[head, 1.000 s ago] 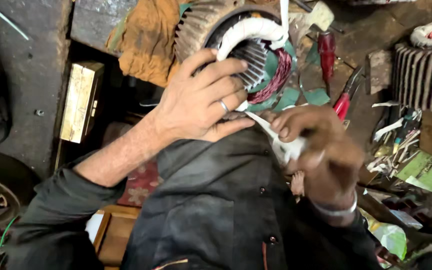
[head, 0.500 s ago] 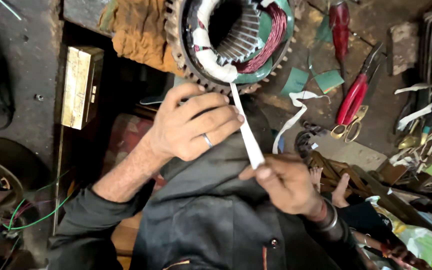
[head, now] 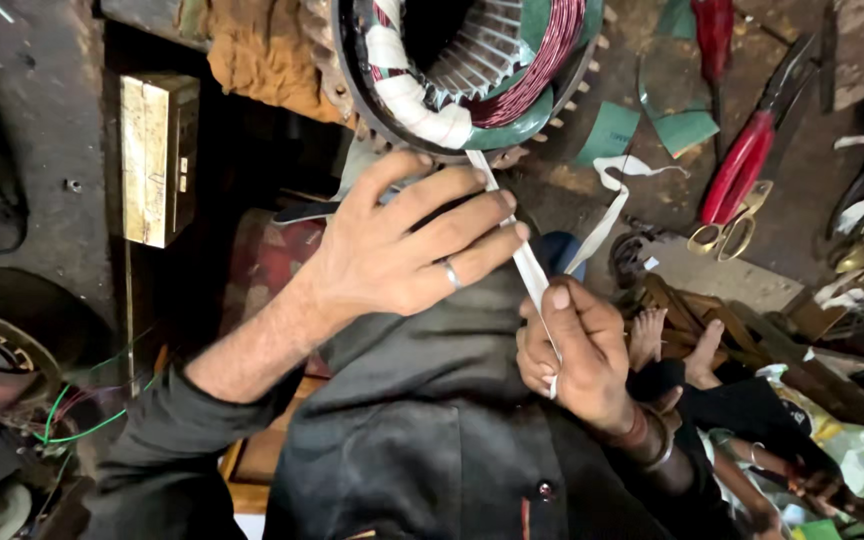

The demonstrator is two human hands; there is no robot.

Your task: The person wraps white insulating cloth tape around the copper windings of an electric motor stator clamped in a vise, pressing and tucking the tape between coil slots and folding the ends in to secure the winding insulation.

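Between the two hands runs a strip of white tape [head: 522, 250], taut and nearly straight, its long axis slanting from the upper left down to the lower right. Its upper end meets the white-wrapped coil on the near rim of the motor stator [head: 462, 75], which lies at the top of the view with red-brown copper windings and green insulating sheet showing inside the finned core. Its lower end sits in the right hand [head: 577, 355], which lies below and to the right of the stator; thumb and curled fingers are pressed together around the tape, the thumb tip flat against it (a short tail pokes out under the fist). The left hand [head: 402, 250] is the nearer of the two to the stator, reaching in from the left with fingers extended and slightly spread; its fingertips [head: 517, 232] touch the tape from the left side at mid-span, a ring visible on one finger. Whether those fingers press the strip or only steady it cannot be told. Off to the right, well apart from both hands, lie red-handled pliers [head: 742, 165], scissors [head: 727, 225] and green paper offcuts [head: 612, 130] on the dirty floor.
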